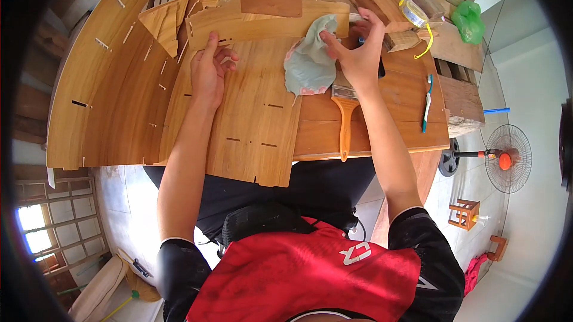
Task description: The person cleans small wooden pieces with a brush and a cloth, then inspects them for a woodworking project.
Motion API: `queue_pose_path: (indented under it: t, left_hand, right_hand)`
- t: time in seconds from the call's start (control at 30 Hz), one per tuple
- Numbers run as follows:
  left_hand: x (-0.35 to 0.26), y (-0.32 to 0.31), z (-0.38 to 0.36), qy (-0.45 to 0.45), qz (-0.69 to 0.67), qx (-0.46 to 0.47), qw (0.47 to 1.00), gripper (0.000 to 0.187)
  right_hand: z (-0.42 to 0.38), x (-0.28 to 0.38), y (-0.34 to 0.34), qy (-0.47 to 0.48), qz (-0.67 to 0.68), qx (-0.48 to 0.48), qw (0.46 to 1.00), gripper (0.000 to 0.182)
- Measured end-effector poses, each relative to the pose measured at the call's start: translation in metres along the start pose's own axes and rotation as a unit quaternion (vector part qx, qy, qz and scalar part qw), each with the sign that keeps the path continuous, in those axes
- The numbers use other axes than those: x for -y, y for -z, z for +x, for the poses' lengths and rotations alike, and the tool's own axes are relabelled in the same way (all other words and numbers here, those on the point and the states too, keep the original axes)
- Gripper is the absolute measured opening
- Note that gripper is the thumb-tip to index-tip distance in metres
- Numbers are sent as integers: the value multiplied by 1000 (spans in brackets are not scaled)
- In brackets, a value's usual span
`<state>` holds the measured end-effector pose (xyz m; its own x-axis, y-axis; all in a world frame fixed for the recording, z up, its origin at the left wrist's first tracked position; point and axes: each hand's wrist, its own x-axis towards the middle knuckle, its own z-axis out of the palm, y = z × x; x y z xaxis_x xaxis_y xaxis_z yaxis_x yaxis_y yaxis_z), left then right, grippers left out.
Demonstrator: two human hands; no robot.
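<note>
A notched wooden panel point(274, 28) stands across the far side of a flat slotted wooden board point(253, 113). My left hand point(209, 74) is at the panel's left end, its thumb against the panel face and its other fingers loosely bent and apart. At the right end, my right hand point(360, 56) has its thumb pressed on a pale green cloth point(311, 65); its fingers reach up past the panel's end. The cloth hangs over the panel and onto the board. Below the right hand lies a paintbrush with an orange handle point(345, 128).
A large slotted wooden panel point(110, 65) rises at left. On the wooden table point(394, 125) lie a toothbrush point(428, 104) and a dark object point(381, 68) partly behind my right hand. A tape measure point(413, 13), wood offcuts and a green plastic bag point(468, 22) are at the far right.
</note>
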<state>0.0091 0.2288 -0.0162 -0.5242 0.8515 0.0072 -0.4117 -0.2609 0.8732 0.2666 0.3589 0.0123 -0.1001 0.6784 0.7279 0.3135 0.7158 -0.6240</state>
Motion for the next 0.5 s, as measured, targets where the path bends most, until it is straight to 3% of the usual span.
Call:
queue_pose_path:
  t: [0.1,0.2,0.3,0.5]
  left_hand:
    - [0,1,0,3,-14,-9,1000,37]
    - [-3,-2,-1,2,-12,-19,1000,37]
    - [-4,-2,-2,-3,-1,-15,1000,37]
    - [-2,0,0,-17,19,-20,999,38]
  right_hand:
    - [3,18,6,-206,277,100,933,82]
    - [4,5,3,-263,308,154,902,68]
    - [3,6,5,-294,342,185,873,61]
    - [1,6,3,-280,338,174,882,54]
